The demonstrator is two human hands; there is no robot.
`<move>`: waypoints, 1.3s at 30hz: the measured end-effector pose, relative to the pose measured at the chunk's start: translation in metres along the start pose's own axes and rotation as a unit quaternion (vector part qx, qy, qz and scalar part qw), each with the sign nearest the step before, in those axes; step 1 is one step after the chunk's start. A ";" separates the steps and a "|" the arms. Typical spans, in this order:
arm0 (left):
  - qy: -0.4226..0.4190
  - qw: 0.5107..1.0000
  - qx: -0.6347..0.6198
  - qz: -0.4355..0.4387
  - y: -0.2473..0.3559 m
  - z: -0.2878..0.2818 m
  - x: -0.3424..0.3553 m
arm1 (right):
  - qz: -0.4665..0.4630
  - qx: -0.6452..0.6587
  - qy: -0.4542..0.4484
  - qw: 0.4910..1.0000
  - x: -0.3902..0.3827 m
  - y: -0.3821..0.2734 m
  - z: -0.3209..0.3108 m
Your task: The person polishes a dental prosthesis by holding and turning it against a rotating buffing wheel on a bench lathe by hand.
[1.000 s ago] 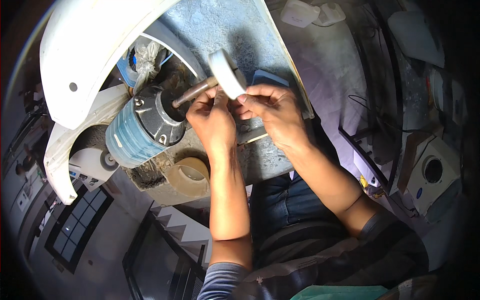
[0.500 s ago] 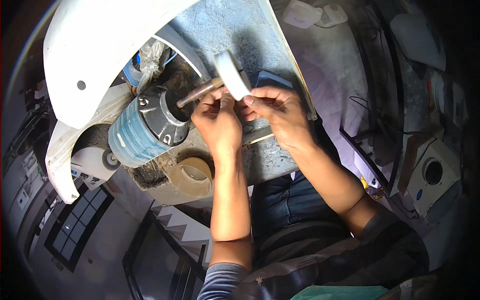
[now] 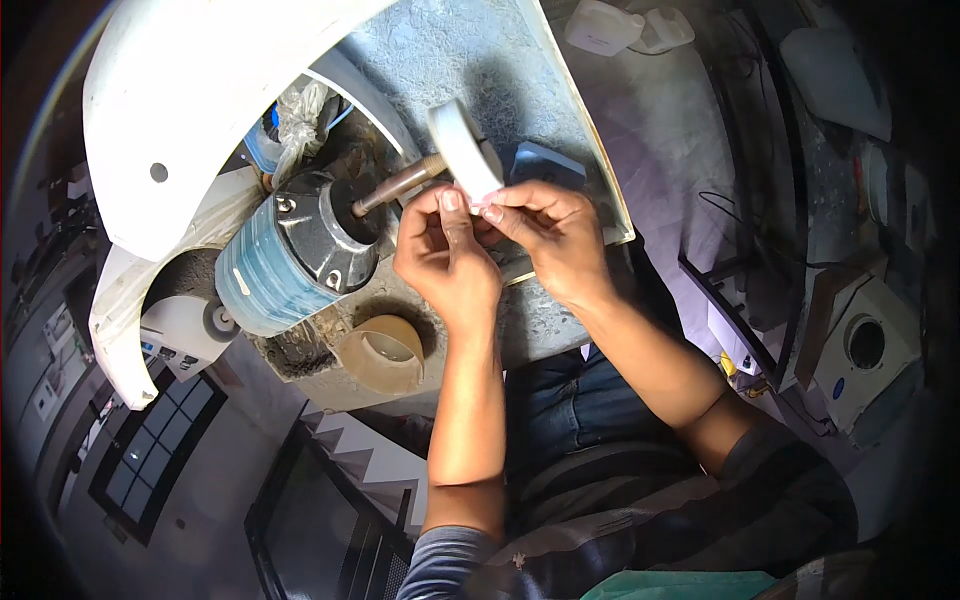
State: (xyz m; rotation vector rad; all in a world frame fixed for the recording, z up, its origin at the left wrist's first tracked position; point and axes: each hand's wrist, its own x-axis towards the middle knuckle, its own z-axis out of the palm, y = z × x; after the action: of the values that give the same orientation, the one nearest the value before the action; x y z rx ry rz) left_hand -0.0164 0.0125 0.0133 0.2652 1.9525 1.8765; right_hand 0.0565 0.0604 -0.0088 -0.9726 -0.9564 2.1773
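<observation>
A pale wheel (image 3: 463,150) sits on the end of a threaded metal shaft (image 3: 402,184) that comes out of a blue and black motor (image 3: 285,255). At the wheel's near rim, my left hand (image 3: 450,262) and my right hand (image 3: 562,245) meet, fingertips pinched together. Between them is a small pale pink piece (image 3: 480,208), held by both hands and close against the rim. Its shape is mostly hidden by the fingers. Whether it touches the wheel I cannot tell.
A large white curved hood (image 3: 200,100) arches over the left side. Behind the wheel stands a light blue panel (image 3: 470,50), with a small blue block (image 3: 548,165) near my right hand. A tan ring (image 3: 381,355) lies by the motor. White jugs (image 3: 604,27) stand at back right.
My left hand has shifted right and slightly nearer to me, away from the shaft. The pale pink piece now shows between the fingertips. My right hand has moved slightly nearer.
</observation>
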 end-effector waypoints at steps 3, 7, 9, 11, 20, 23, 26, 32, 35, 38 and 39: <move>-0.016 0.999 -0.001 -0.051 0.001 0.004 0.007 | 0.014 0.015 0.009 1.000 0.005 0.000 -0.002; -0.016 0.998 0.047 -0.046 0.003 0.009 0.017 | 0.038 0.061 0.012 0.997 0.010 0.001 -0.004; -0.012 0.998 0.026 -0.058 0.003 0.006 0.015 | 0.047 0.076 0.015 0.996 0.009 0.000 -0.004; -0.009 0.997 0.006 -0.071 0.004 0.005 0.012 | 0.060 0.072 0.008 0.996 0.007 -0.002 -0.002; -0.040 0.998 0.022 -0.043 0.001 -0.011 0.001 | 0.035 -0.013 -0.019 0.999 0.001 -0.003 -0.008; -0.068 0.997 0.027 0.015 -0.003 -0.015 -0.010 | 0.027 -0.005 -0.062 0.998 -0.004 -0.010 -0.011; -0.066 0.983 0.146 0.089 -0.010 -0.022 -0.014 | 0.029 -0.006 -0.061 0.998 -0.008 -0.011 -0.012; -0.033 0.967 0.203 0.153 -0.018 -0.020 -0.016 | 0.083 -0.042 -0.061 0.994 -0.005 -0.021 -0.012; -0.013 0.975 0.171 0.143 -0.018 -0.017 -0.018 | 0.088 -0.055 -0.056 0.993 -0.005 -0.024 -0.010; -0.002 0.978 0.153 0.139 -0.019 -0.016 -0.019 | 0.075 -0.065 -0.048 0.994 -0.006 -0.023 -0.009; -0.002 0.978 0.154 0.141 -0.019 -0.016 -0.019 | 0.075 -0.065 -0.048 0.994 -0.006 -0.024 -0.009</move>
State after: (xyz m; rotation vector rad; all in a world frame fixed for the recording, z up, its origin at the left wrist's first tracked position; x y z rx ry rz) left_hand -0.0036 -0.0114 -0.0025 0.6685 2.2999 1.7197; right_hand 0.0720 0.0736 0.0074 -1.0378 -1.1141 2.3283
